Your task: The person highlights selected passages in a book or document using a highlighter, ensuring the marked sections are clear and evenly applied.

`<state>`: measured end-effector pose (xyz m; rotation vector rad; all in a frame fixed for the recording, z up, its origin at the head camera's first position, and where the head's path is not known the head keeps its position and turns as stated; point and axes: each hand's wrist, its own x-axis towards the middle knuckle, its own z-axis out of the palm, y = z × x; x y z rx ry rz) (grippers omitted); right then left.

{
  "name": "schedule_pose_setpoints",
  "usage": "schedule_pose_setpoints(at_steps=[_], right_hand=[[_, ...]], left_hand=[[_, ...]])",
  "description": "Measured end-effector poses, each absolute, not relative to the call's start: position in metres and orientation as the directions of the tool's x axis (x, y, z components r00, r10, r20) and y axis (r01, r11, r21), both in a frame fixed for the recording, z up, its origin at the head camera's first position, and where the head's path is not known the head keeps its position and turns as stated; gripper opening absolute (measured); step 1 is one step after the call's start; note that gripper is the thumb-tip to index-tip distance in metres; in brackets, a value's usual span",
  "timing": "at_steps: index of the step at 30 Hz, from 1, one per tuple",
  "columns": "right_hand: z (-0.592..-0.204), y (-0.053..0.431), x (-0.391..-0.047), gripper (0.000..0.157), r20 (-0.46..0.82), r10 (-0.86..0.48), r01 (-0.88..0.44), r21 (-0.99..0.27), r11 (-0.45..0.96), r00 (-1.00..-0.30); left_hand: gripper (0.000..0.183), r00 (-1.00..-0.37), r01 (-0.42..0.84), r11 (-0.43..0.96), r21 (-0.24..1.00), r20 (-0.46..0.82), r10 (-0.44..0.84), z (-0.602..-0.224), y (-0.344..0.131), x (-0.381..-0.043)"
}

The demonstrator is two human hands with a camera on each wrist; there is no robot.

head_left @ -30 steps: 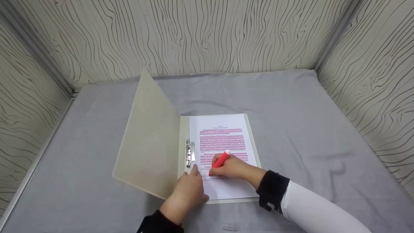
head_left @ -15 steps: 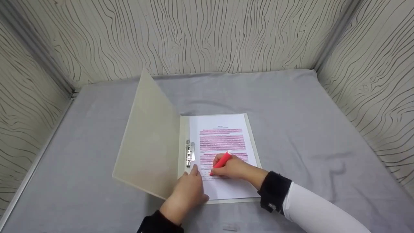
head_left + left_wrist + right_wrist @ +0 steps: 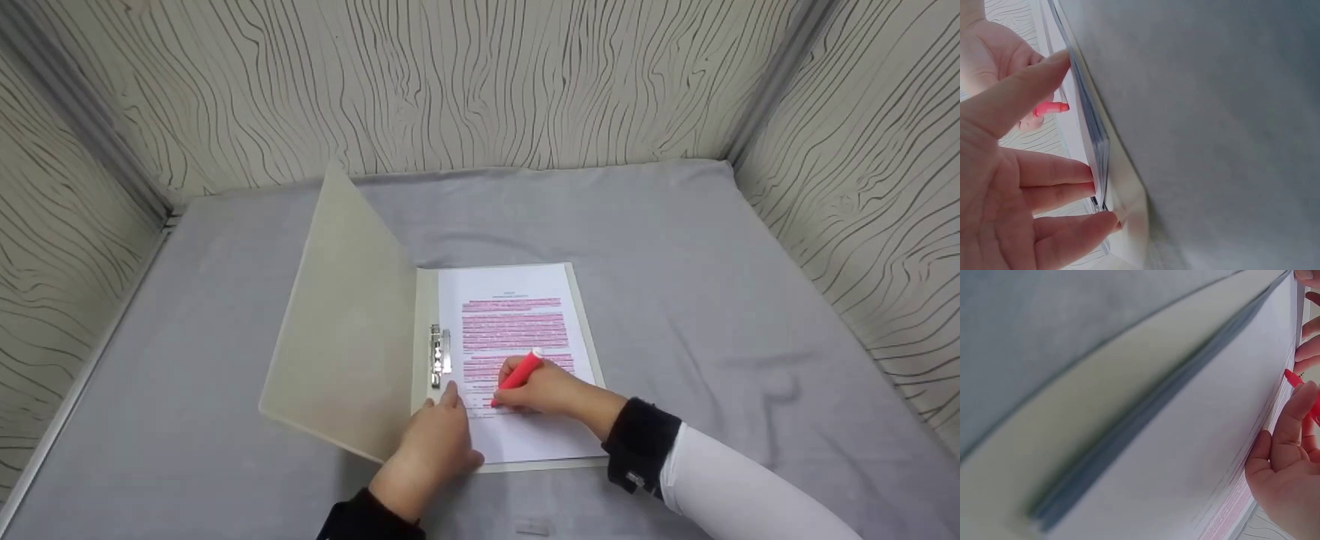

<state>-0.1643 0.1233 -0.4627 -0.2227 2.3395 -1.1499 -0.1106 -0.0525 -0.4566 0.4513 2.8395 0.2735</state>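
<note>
My right hand (image 3: 546, 388) pinches a red highlighter (image 3: 520, 371), its tip down on a line of print low on the paper (image 3: 525, 439). Pink strokes cover the text blocks above that line. The left hand (image 3: 437, 435) rests with its fingers extended on the lower left of the sheet, just below the metal clip (image 3: 439, 356). Under the paper lies an opened off-white binder folder (image 3: 341, 330), its cover tilted up on the left. The left wrist view shows a thick stack of sheets (image 3: 1095, 135) beneath the fingers, with the highlighter (image 3: 1050, 108) beyond the thumb.
A grey cloth (image 3: 712, 300) covers the table. Patterned panels (image 3: 480, 82) stand at the back and sides, joined by grey metal posts. A small clear piece (image 3: 532, 527) lies at the front edge.
My right hand has slid slightly right with the highlighter, along the line of print. The left hand and the folder have stayed in place.
</note>
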Motion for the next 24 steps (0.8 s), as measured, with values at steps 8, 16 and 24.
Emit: schedule_pose_setpoints(at_steps=[8,16,24], right_hand=[[-0.4634,0.1270,-0.1645,0.016,-0.390,-0.347,0.096,-0.770,0.630,-0.853],[-0.4637,0.1303,-0.1644,0.017,-0.406,-0.335,0.111,-0.761,0.639,-0.851],[-0.4627,0.1320,-0.1630,0.017,-0.391,-0.338,0.104,-0.770,0.629,-0.856]], left_hand=[[0.077,-0.917,0.276,0.930,0.243,-0.222,0.331,-0.4563,-0.0534,-0.1108],[0.077,-0.920,0.279,0.930,0.241,-0.210,0.331,-0.4566,-0.0534,-0.1103],[0.076,-0.921,0.289,0.930,0.227,-0.200,0.335,-0.4560,-0.0541,-0.1099]])
